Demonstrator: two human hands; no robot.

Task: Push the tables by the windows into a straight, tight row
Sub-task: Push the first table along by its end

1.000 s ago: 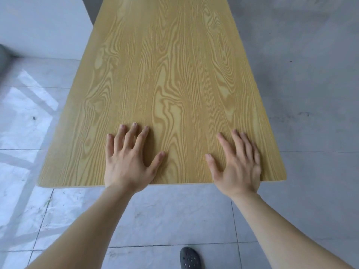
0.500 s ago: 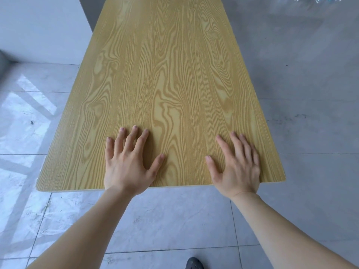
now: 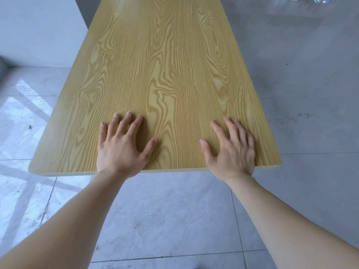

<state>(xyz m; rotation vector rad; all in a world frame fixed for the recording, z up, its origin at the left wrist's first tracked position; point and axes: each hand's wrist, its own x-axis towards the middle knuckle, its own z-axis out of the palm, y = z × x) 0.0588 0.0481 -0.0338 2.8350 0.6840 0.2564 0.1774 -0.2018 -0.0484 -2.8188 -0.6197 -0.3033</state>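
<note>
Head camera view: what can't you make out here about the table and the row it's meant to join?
- Table: far end cut off by the top edge.
- Its legs: hidden under the tabletop.
- Other tables, windows: out of frame.
- Left hand, right hand: palms hidden, facing down.

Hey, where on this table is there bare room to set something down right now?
Nearly all of the table is bare: everything beyond the fingertips to the far end, plus the strip between the left hand and right hand, and the near left corner. Only the near edge is crowded, where both palms lie flat on the wood.
</note>
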